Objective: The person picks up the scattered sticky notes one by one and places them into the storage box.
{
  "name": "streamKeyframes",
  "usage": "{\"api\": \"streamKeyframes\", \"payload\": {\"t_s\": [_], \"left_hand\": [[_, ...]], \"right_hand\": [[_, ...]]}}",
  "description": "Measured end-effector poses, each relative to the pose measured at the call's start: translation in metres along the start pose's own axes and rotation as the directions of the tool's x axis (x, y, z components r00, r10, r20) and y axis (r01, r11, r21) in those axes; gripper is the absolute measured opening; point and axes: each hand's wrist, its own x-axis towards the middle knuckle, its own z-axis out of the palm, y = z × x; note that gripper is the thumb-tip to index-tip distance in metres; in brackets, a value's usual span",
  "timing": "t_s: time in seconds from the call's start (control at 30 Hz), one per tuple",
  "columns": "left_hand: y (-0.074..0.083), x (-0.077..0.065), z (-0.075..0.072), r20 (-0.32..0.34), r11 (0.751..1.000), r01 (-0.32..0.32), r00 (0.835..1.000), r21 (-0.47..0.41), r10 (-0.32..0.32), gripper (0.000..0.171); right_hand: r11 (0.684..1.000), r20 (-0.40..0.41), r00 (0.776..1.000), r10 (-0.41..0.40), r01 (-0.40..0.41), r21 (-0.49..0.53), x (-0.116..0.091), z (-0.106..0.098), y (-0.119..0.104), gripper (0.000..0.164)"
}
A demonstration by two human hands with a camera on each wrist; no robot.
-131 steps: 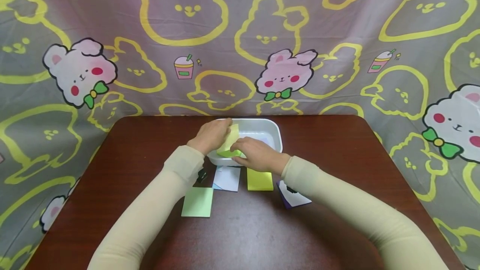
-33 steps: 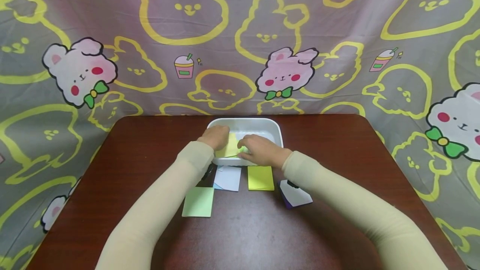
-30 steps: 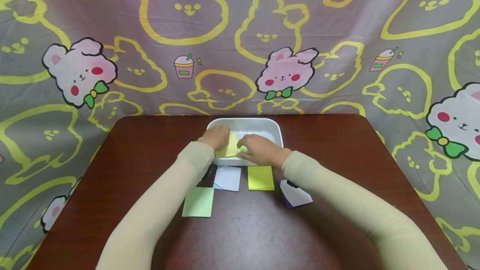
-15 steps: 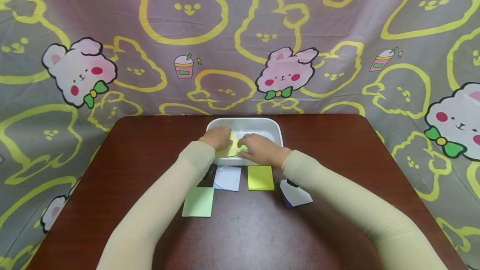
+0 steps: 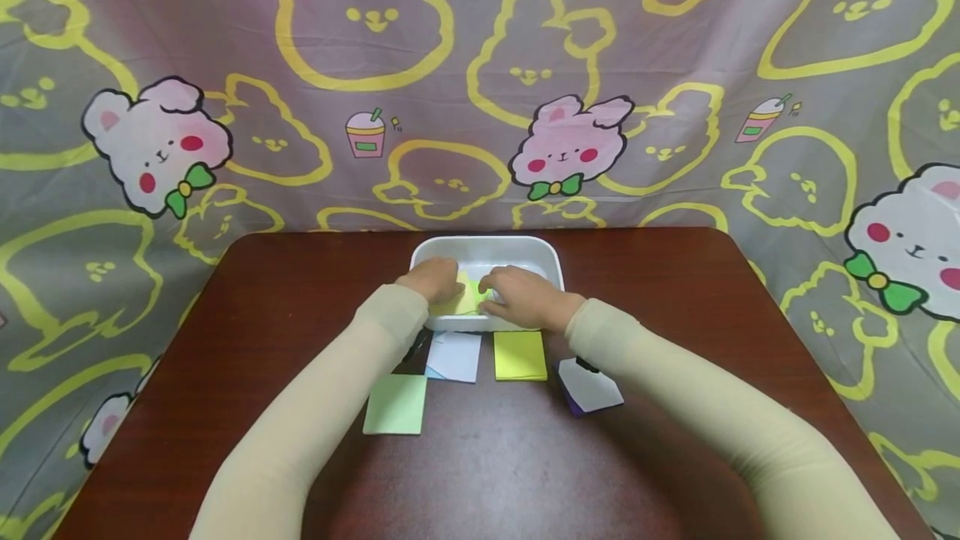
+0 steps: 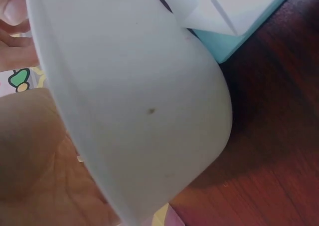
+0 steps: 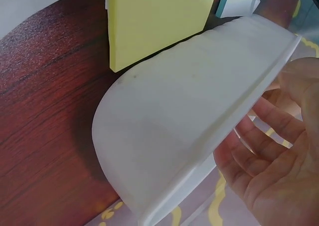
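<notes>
Both hands reach into a white tray [image 5: 517,252] at the back of the table. My left hand [image 5: 435,278] grips a pale yellow sticky note pad [image 5: 457,305] in the tray's left half, knuckles up. Facing it, my right hand [image 5: 525,298] has its thumb and fingers bent round the yellow-green edge [image 5: 483,285] of the notes. In the left wrist view the tray wall [image 6: 139,96] hides most of what the left hand [image 6: 40,161] holds. The right hand's fingers [image 7: 259,136] curl over the rim in the right wrist view, their tips partly hidden.
In front of the tray lie a white-topped blue pad [image 5: 454,357], a bright yellow pad [image 5: 521,357], a light green pad [image 5: 395,404] and a white-topped purple pad [image 5: 592,387]. A patterned curtain [image 5: 675,40] hangs behind the brown table [image 5: 480,457].
Over four seconds ago the pale yellow pad stood tilted up; it now lies lower in the tray, and my left hand has come down and nearer. Lately the hands shift only slightly.
</notes>
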Motion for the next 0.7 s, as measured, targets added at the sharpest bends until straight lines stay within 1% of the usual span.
{"api": "streamKeyframes", "payload": {"t_s": [0.2,0.33,0.53,0.7], "left_hand": [[-0.0014,0.0016,0.0023,0.005,1.0,-0.012,1.0,0.012,0.012,0.031],[-0.0017,0.0013,0.0018,0.0,1.0,-0.004,1.0,0.01,0.004,0.032],[-0.0015,-0.0005,-0.0003,-0.027,1.0,-0.008,1.0,-0.008,0.008,0.036],[0.0,-0.0043,-0.0014,-0.066,0.999,-0.046,0.997,-0.021,0.045,0.034]], "right_hand": [[1.0,0.006,1.0,-0.006,0.006,0.003,0.0005,0.0014,0.0004,0.034],[1.0,0.007,1.0,-0.008,0.008,0.006,0.0007,0.0018,0.001,0.035],[1.0,-0.005,1.0,0.011,-0.011,0.006,0.0,0.0012,0.0059,0.036],[1.0,-0.004,1.0,0.015,-0.015,0.008,-0.0009,-0.0012,0.0078,0.036]]}}
